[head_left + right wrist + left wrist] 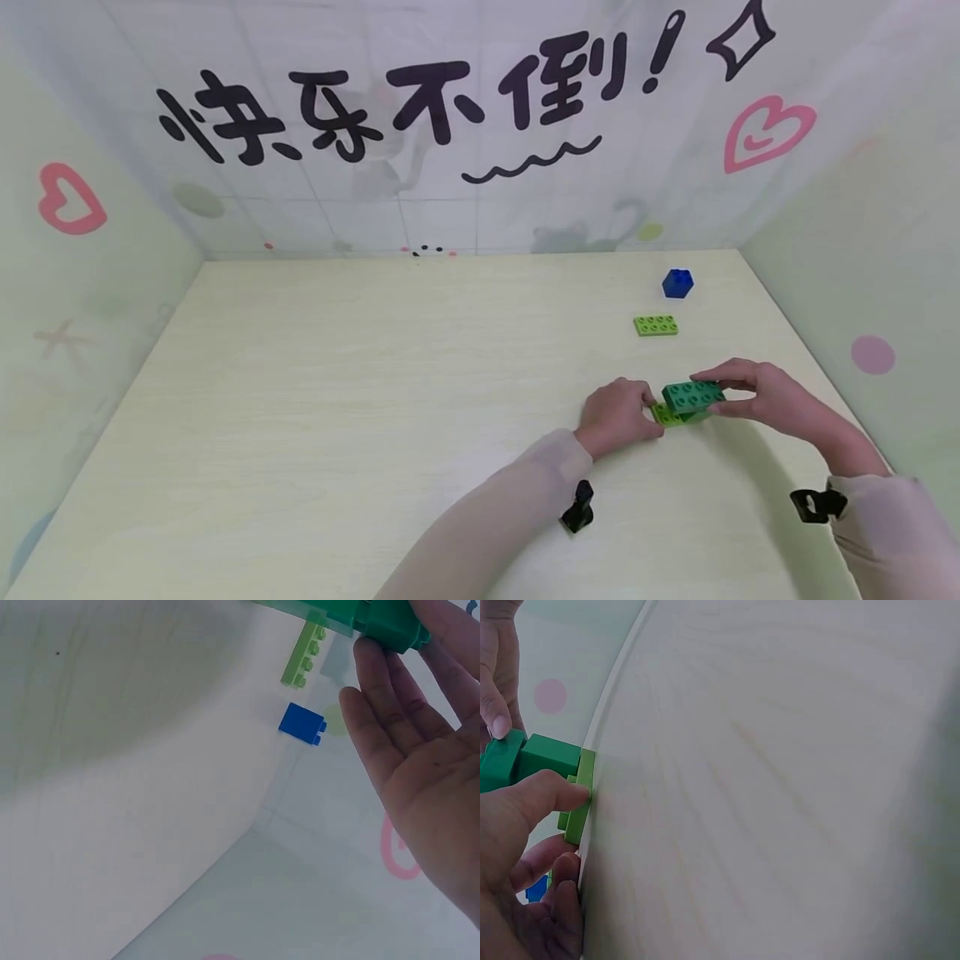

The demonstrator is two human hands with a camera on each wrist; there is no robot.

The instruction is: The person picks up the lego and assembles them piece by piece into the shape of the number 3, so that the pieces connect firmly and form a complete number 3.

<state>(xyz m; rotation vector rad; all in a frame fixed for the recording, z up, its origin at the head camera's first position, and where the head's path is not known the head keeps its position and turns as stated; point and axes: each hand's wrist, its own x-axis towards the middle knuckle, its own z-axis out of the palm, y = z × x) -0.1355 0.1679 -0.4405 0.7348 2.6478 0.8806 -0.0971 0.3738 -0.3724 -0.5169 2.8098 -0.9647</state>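
Observation:
My left hand (617, 413) pinches a lime green flat building brick (667, 414) on the table, thumb on the near side. A green brick (551, 756) stands on the right part of that flat brick. My right hand (780, 402) holds a longer green brick (692, 395) with studs up, between thumb and fingers. This upper brick is over the lower green one and seems to touch it; whether they are joined I cannot tell. In the right wrist view the green bricks are partly cut off at the top edge.
Farther back on the right of the table (337, 400) lies a second lime green flat brick (656, 326), studs up. A blue brick (678, 283) sits behind it, near the back edge. Printed cloth walls (862, 275) border the table at the back and sides.

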